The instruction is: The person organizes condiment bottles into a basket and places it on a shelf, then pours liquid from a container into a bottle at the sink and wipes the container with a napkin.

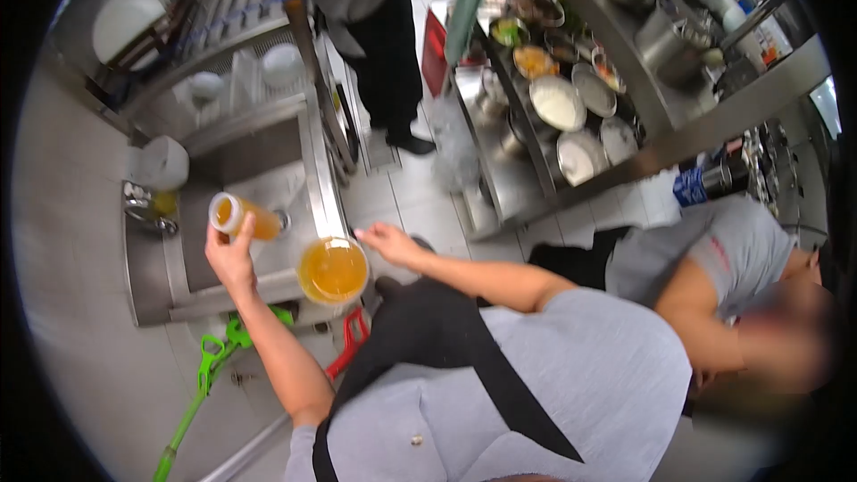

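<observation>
My left hand (232, 259) is wrapped round a clear bottle (259, 225) with amber liquid in it. The bottle is tilted over the sink, its wide white-rimmed mouth toward the wall side. My right hand (393, 243) is closed at the side of a clear round jug (333, 270), where its handle appears to be. Amber liquid with a shiny surface fills much of the jug, which is held near the sink's front edge, apart from the bottle. The fingers of my right hand partly hide the handle.
A steel sink (312, 156) has a tap (143, 203) on its left. Green-handled (183, 433) and red-handled (350, 344) tools are below. A co-worker (384, 45) stands beyond; another person (714, 259) is close on the right. Food containers (558, 104) line the counter.
</observation>
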Demonstrator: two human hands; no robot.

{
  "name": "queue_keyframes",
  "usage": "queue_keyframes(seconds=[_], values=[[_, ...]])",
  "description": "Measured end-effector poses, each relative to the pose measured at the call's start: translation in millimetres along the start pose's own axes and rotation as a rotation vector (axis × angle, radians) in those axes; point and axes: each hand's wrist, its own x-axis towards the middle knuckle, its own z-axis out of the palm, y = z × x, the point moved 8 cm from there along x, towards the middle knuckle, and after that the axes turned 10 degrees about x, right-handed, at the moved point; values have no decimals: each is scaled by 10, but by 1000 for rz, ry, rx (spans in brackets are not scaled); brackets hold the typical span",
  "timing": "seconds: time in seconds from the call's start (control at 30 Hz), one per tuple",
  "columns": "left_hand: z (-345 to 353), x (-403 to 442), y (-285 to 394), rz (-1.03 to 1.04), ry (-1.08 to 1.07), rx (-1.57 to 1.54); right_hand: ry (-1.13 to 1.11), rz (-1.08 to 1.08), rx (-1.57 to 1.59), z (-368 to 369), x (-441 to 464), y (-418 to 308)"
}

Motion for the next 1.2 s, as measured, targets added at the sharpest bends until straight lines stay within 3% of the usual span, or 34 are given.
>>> queue_keyframes(seconds=[0.17, 0.27, 0.47, 0.53, 0.67, 0.93, 1.07, 1.2], values=[[21, -53, 227, -13, -6, -30, -16, 78, 292, -88, 283, 116], [-45, -42, 293, 32, 18, -19, 75, 135, 303, -335, 406, -266], [-84, -143, 317, -55, 92, 31, 50, -28, 116, -694, 1270, -1090], [-105, -158, 292, -32, 137, 65, -125, -90, -40, -510, 1333, -1421], [-158, -335, 356, -129, 268, 65, -455, -60, -264, 6, 1447, -1353], [-212, -694, 312, -190, 529, 90, -852, 45, -295, 590, 1273, -1041], [-232, -866, 287, -200, 617, 11, -968, 21, -401, 637, 1322, -846], [-329, -1117, 276, -280, 736, 123, -1007, -39, -514, 648, 1351, -824]])
